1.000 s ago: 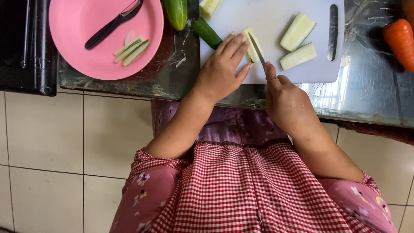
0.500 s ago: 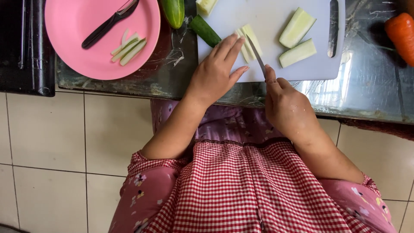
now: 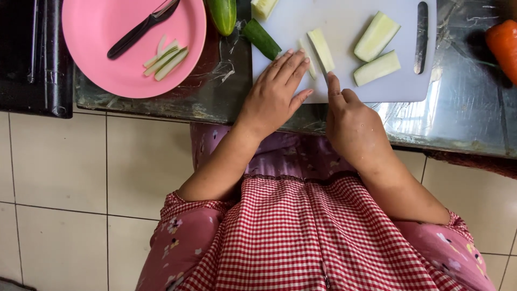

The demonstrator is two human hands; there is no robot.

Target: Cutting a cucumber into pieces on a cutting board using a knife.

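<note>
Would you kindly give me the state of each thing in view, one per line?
Left hand: flat, fingers on a cucumber strip on the white board.
Right hand: closed on a knife, forefinger along it.
Cucumber strip: peeled, cut lengthwise.
Two cucumber chunks: peeled, halved, lying apart.
Whole cucumber: unpeeled.
Pink plate: holds thin strips and a black peeler.
Carrot: uncut.

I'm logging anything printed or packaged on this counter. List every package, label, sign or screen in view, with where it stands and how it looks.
No package, label, sign or screen shows.
Clear plastic film: crumpled on the dark counter between the pink plate and the white cutting board, unprinted.
Nearest the left hand and right hand: a peeled pale-green cucumber strip, bare.
</note>
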